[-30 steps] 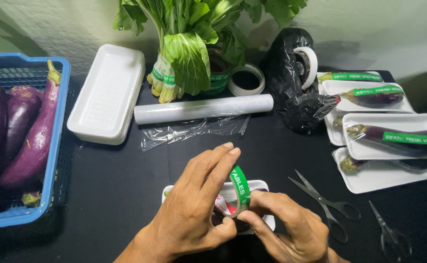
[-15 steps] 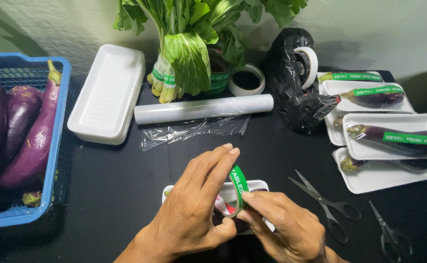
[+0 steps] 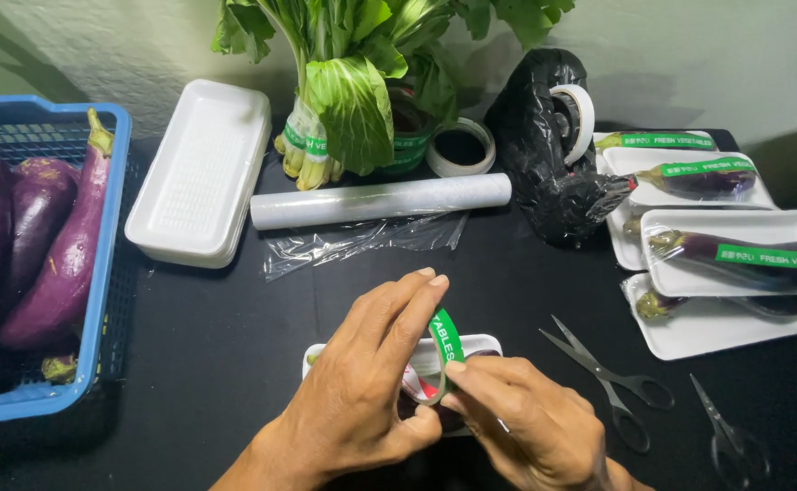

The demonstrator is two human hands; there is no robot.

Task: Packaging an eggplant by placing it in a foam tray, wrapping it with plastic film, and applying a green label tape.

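Near the tabletop's front edge our left hand [image 3: 362, 400] and right hand [image 3: 521, 423] stretch a green tape band [image 3: 446, 341] over a white foam tray [image 3: 458, 350].

Open: bare black table [image 3: 208, 345] left of hands | Right: two scissors [image 3: 612, 382] [image 3: 730, 441], packed trays [image 3: 735, 250] | Behind: film roll [image 3: 380, 201], greens [image 3: 362, 82] | Far left: blue basket [image 3: 99, 300]

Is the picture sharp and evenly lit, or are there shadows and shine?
Head view: sharp overall, both hands crisp, the left hand and right hand pinching a green tape strip; soft shadows fall on the wall behind the leafy greens; mild glare on the cling film roll; the black table reads very dark.
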